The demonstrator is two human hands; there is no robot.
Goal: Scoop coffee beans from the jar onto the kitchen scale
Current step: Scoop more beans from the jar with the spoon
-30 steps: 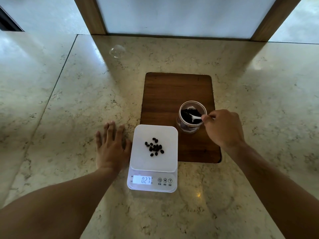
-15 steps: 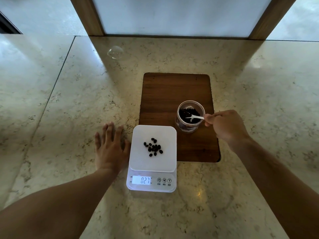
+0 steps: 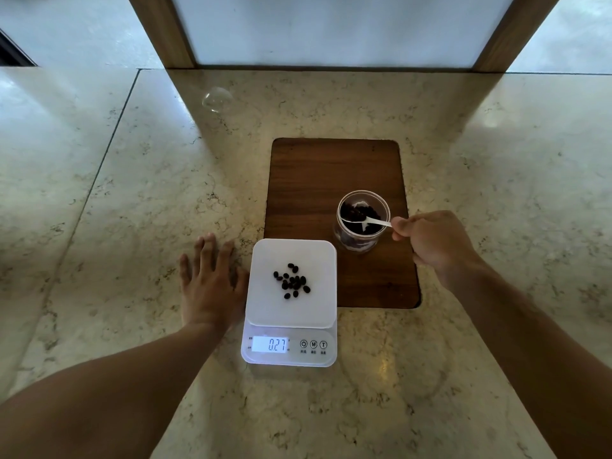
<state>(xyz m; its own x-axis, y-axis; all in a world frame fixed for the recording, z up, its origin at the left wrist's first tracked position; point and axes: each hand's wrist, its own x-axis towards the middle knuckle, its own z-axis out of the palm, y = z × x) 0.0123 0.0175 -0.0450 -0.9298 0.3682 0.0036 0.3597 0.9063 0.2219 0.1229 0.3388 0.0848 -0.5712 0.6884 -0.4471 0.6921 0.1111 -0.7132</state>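
A clear jar (image 3: 381, 202) of dark coffee beans stands on the right side of a wooden board (image 3: 331, 173). My right hand (image 3: 433, 241) pinches the handle of a small white spoon (image 3: 372, 220) whose bowl reaches into the jar's mouth among the beans. A white kitchen scale (image 3: 265, 313) sits in front of the board, overlapping its near left corner. Several coffee beans (image 3: 293, 282) lie on its platform and its display reads 0.27. My left hand (image 3: 212, 283) rests flat on the counter just left of the scale, fingers spread, holding nothing.
Everything sits on a marble counter (image 3: 132, 200). A clear round lid-like object (image 3: 217, 99) lies at the back left. Along the far edge runs a wood-framed white panel (image 3: 331, 31).
My right hand has drawn back to the right, so more of the spoon's handle shows and its bowl lies shallower in the jar. The left hand and the scale reading are unchanged.
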